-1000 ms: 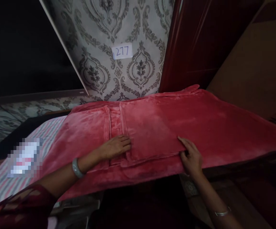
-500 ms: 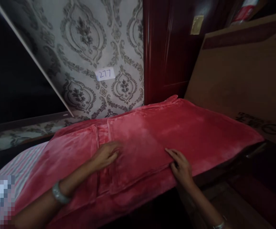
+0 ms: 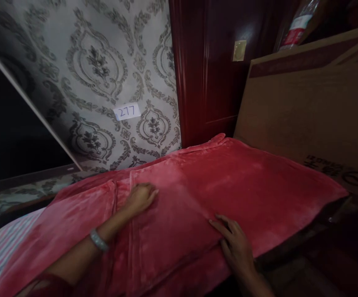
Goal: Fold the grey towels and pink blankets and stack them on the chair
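A red plush blanket [image 3: 268, 181] lies spread with its left part folded over into flat panels. My left hand [image 3: 140, 198] rests on the folded panel near its left edge, fingers curled in, and no cloth shows bunched in them. A bracelet circles that wrist. Lower right, my right hand [image 3: 236, 243] lies on the blanket beside the corner of the fold, its fingers stretched out and slightly apart. The thumb is close to the fold's front edge.
A striped sheet [image 3: 10, 237] shows at the left. Behind the blanket are patterned wallpaper [image 3: 98, 68] with a "277" paper label [image 3: 127, 111] and a dark red wooden panel [image 3: 219, 82]. A large cardboard box [image 3: 302, 107] stands at right, a bottle [image 3: 298, 29] behind it.
My left hand has moved slightly up over the folded panel, its fingers more curled. My right hand stays by the fold's corner. The whole view has shifted a little.
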### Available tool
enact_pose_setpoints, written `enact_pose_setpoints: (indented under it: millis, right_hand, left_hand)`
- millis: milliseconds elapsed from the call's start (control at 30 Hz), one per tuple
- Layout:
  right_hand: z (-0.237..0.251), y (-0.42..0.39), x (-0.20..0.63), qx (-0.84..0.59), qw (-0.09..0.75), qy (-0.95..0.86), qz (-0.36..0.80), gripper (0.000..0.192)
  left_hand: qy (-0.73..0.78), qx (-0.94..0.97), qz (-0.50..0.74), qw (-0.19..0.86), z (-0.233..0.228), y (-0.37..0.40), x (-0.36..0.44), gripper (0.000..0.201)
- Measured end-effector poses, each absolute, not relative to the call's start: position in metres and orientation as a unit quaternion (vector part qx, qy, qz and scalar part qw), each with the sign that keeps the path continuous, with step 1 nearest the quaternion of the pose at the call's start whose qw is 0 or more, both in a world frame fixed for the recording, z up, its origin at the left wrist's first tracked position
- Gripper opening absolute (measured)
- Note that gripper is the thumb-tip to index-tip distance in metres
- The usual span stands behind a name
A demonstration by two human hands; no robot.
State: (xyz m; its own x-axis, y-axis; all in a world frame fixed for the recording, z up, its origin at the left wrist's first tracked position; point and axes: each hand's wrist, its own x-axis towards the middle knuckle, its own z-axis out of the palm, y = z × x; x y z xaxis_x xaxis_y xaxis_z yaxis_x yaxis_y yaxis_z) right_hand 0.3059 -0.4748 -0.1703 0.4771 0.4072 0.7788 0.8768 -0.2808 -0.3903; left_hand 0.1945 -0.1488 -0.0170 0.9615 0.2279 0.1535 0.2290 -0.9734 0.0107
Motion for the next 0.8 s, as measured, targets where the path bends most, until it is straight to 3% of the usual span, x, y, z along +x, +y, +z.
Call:
enact_pose_setpoints:
  millis: [133,300,500,800]
  right_hand:
    - [-0.171,-0.474,0.306,-0.747,0.418,-0.426,-0.292,0.063]
    - [-0.179,-0.477,0.310,-0.747,0.392,-0.426,-0.328,0.056]
    - [-0.182,-0.481,0.310,-0.732,0.386,-0.443,-0.345,0.046]
    - [-0.176,-0.484,0.306,-0.758,0.409,-0.425,-0.277,0.049]
  left_hand:
    - [-0.085,-0.994,-0.054,-0.033,0.002,-0.160,0.291,0.056]
    - [-0.219,-0.976,-0.007,-0.024,-0.030,-0.164,0.368,0.075]
    - [-0.258,-0.965,-0.037,0.002,-0.079,-0.147,0.372,0.082]
    - [-0.247,-0.968,0.015,-0.040,-0.054,-0.151,0.371,0.081]
